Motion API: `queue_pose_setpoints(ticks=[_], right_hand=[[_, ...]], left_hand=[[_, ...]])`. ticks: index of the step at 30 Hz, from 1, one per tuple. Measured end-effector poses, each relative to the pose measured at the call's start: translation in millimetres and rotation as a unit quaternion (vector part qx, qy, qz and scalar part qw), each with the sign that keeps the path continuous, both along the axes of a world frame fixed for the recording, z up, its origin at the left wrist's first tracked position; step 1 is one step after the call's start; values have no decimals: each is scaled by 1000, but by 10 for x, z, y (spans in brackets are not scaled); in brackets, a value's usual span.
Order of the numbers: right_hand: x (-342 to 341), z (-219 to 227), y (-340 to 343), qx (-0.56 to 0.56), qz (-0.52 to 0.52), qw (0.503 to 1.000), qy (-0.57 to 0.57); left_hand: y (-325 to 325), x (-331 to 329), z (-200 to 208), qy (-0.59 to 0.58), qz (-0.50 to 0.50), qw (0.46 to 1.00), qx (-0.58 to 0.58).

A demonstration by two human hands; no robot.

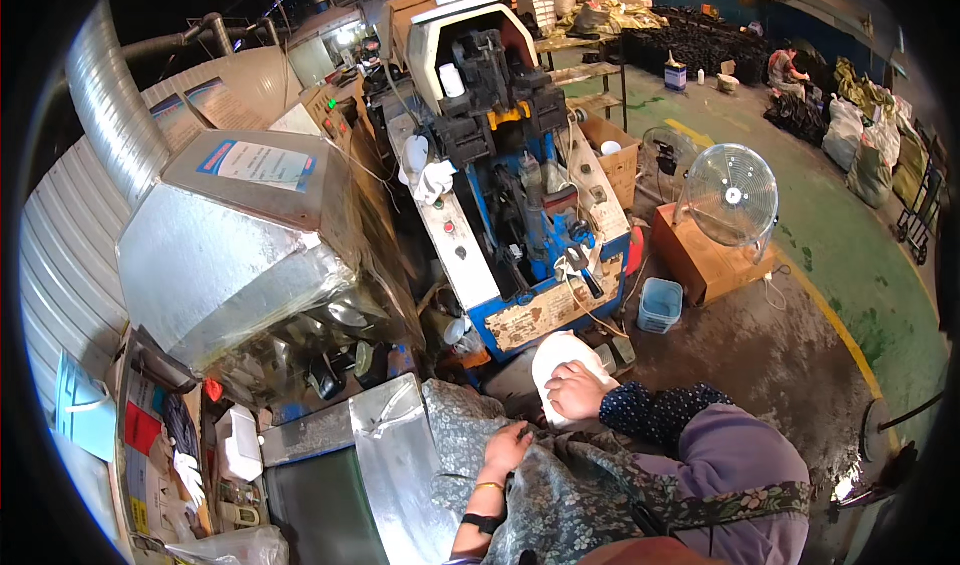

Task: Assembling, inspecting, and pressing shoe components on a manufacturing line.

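My right hand (577, 392) lies on a brightly lit, white rounded piece (563, 351), whose kind I cannot make out. Its fingers reach over the surface, slightly bent. Lower and to the left, my left hand (505, 448) is at the grey floral apron (565, 485), fingers curled in. A small dark spot shows at its fingertips; what they hold is unclear. Just beyond the white piece stands a blue and white machine (520, 320), with black clamps and levers in its middle.
To the left are a sloped metal hood (230, 235), a metal-edged bench (390, 455) and a box of odds and ends (150, 435). On the right stand a light blue bucket (660, 305), a cardboard box (700, 250) and a round fan (733, 195). Another person (788, 70) sits far off.
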State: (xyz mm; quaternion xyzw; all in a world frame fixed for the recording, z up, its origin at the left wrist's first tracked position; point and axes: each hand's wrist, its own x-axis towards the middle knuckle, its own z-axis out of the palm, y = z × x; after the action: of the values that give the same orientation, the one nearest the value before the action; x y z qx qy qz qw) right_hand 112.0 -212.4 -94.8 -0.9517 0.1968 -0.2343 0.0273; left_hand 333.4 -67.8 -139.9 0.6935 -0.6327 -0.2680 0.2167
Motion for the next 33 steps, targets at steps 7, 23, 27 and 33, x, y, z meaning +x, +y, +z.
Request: queue_pose_setpoints(ticks=[7,23,27,33], right_hand=[[-62,-134,-146,-25,0,1000,8],[341,-1129,-181,-14,192,948,252],[453,-1389,-180,172,128,923,320],[497,-1157,-129,92,180,915,348]], left_hand=[[-50,-1,96,3,-6,999,41],[-52,100,-105,13,-21,1000,-1],[-54,106,-101,10,-29,1000,4],[-51,77,-34,-6,-30,999,10]])
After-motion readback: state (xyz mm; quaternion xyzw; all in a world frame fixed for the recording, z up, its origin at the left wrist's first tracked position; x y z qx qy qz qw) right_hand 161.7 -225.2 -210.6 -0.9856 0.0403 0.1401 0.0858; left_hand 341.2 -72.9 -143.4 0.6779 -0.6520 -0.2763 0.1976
